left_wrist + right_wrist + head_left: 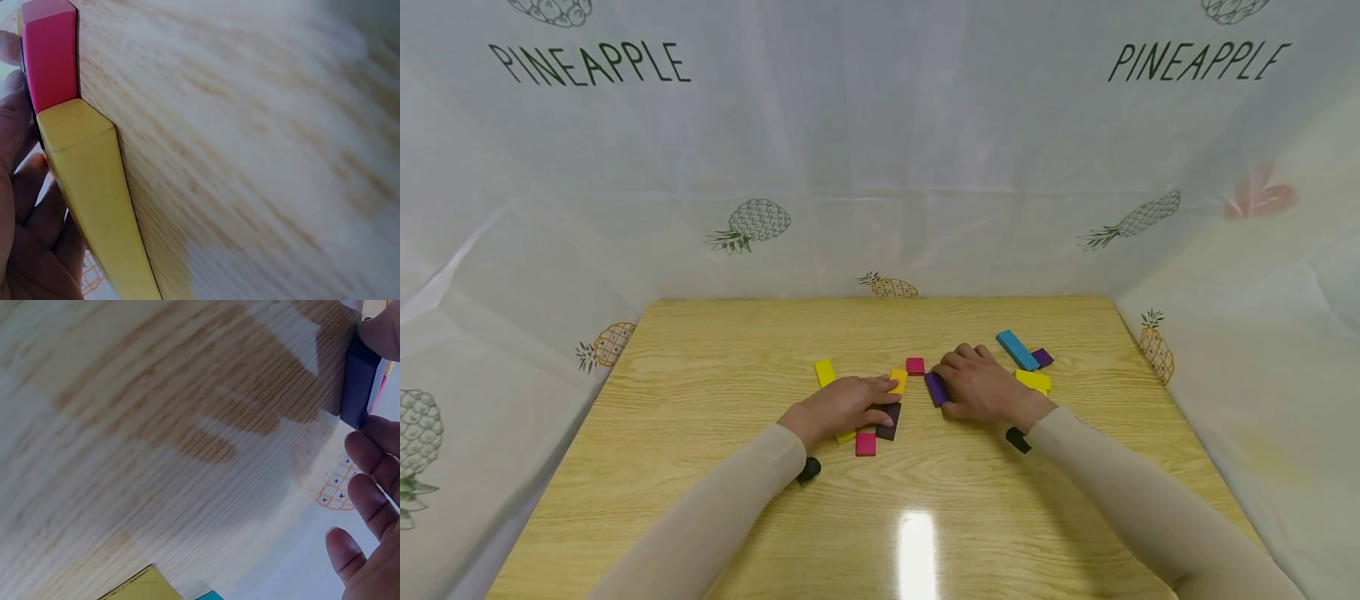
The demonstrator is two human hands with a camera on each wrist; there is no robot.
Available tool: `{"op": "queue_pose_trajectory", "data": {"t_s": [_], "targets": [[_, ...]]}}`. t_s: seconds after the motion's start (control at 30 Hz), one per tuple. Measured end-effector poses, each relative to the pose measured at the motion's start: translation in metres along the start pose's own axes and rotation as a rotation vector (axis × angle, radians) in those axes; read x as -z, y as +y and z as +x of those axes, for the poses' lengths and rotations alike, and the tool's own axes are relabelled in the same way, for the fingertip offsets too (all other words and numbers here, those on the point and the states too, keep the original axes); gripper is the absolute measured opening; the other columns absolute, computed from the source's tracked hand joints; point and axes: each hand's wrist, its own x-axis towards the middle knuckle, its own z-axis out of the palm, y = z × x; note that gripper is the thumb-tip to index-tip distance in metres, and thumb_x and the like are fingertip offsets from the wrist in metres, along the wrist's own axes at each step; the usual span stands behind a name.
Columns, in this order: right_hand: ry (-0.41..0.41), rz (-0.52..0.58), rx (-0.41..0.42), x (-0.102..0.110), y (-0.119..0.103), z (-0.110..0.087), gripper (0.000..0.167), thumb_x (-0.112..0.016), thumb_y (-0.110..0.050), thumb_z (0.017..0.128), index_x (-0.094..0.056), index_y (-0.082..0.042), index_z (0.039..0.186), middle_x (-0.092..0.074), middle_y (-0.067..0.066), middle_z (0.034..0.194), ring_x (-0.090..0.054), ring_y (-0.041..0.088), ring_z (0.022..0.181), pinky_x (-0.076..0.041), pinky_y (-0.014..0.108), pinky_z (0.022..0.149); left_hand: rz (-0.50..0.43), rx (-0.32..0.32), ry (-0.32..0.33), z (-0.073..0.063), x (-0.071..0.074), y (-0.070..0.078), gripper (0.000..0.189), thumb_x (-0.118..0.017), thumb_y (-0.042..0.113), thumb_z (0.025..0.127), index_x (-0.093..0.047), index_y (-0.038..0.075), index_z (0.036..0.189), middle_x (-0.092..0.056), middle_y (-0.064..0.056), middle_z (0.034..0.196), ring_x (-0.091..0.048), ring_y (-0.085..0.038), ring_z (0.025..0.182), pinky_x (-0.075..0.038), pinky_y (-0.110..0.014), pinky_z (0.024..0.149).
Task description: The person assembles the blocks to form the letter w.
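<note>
Blocks (889, 422), flat, several colours, all on the surface (737, 350); listed left to right.

- Long yellow block (825, 372): partly beneath the left hand (850, 404). Risk: a dragging wrist could skew it.
- Left hand: fingers extended, thumb apart; fingertips at the orange block (898, 376), thumb on the black block; neither appears gripped. Risk: uneven pressure could slide these two out of line.
- Near pink block (866, 444): touching the long yellow block. Risk: a shift in the yellow would probably pass to it.
- Far pink block (915, 366): loose, between the hands. Risk: a knock from either hand's fingertips.
- Long purple block (936, 389): pinched end to end by the right hand (985, 387), thumb and forefinger closed to its length, other fingers loosely bent. Risk: a grip only at the ends could let it pivot or slip; swung left, it could strike the far pink or orange.
- Blue block (1018, 350), right yellow block (1033, 381), small purple block (1052, 360): clustered beyond the right wrist. Risk: scattering by a sweeping forearm.

Surface: pale wood grain, bright glare patch (917, 550) at the near side.

Room: whitish sheet (880, 150) at left, back and right, printed with pineapples and lettering; reddish print (1261, 196) at right.
</note>
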Motion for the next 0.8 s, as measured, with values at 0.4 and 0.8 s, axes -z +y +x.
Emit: {"op": "queue_pose_trajectory", "data": {"t_s": [0.4, 0.8], "targets": [[-0.009, 0.043, -0.002, 0.0008, 0.0025, 0.0018, 0.064, -0.073, -0.050, 0.093, -0.065, -0.009, 0.141, -0.066, 0.007, 0.132, -0.055, 0.030, 0.122, -0.047, 0.052, 0.102, -0.005, -0.011, 0.003, 0.0013, 0.0003, -0.0012, 0.057, -0.061, 0.043, 0.105, -0.054, 0.017, 0.156, -0.042, -0.003, 0.168, -0.035, -0.021, 0.158, -0.032, -0.042, 0.129], [-0.004, 0.057, -0.004, 0.0005, 0.0025, 0.0019, 0.064, -0.074, -0.049, 0.092, -0.065, -0.009, 0.141, -0.066, 0.007, 0.133, -0.055, 0.030, 0.122, -0.047, 0.052, 0.101, 0.007, -0.006, -0.005, 0.0015, 0.0007, -0.0010, 0.058, -0.060, 0.045, 0.105, -0.053, 0.017, 0.156, -0.041, -0.003, 0.168, -0.034, -0.021, 0.158, -0.032, -0.043, 0.129]]}}
